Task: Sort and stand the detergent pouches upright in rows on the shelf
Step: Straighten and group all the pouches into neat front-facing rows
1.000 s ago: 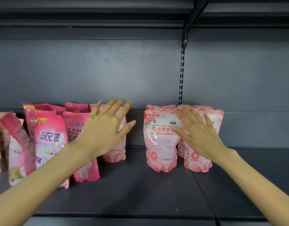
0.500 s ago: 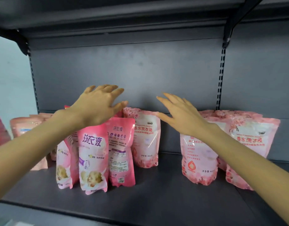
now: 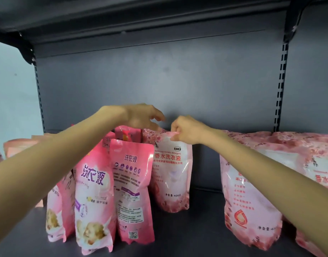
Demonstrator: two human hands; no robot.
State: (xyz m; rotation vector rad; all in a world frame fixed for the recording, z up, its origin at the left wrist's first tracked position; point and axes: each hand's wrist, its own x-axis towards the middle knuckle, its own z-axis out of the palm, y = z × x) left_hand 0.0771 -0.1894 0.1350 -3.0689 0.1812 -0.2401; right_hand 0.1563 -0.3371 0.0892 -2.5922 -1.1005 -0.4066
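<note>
Floral pouch (image 3: 170, 175): upright on the shelf (image 3: 196, 229), just beside the bright pink pouches (image 3: 131, 182) on its left and well apart from the matching floral group (image 3: 252, 201) on the right.

Your right hand (image 3: 187, 129) pinches its top edge, fingers curled tight against the thumb.

Your left hand (image 3: 141, 117) hangs just above the pouch tops behind, fingers loosely curled. It is blurred, so I cannot tell whether it holds anything.

Risk: if you lift by the edge alone, the soft body may swing and topple the crowded pink pouches.

Risk: if you set it down off its base, it will likely slump.
</note>
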